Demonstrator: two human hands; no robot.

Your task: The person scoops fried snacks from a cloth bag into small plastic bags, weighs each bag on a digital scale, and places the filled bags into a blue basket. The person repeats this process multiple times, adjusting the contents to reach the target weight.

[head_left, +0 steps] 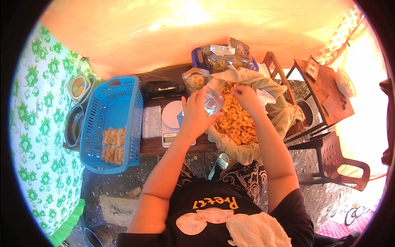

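Observation:
My left hand (196, 111) is closed round a clear plastic pouch (214, 101), holding it beside the near-left edge of a heap of thin, round, orange-yellow chips (236, 123). The chips lie in a wide container lined with pale cloth (279, 92). At the far side of the heap my right hand (246, 98) has its fingers curled together at the chips; its fingertips are partly hidden. Left of my left hand stands a white kitchen scale (170, 116), partly covered by that hand. A filled clear pouch (195, 79) stands just beyond it.
A blue plastic basket (135, 119) on the left holds packs of chips (113, 142). Flat clear bags (152, 121) lie beside the scale. Filled pouches (226, 61) sit in a dark blue basket at the back. A brown chair (329, 154) and wooden table (325, 90) stand right.

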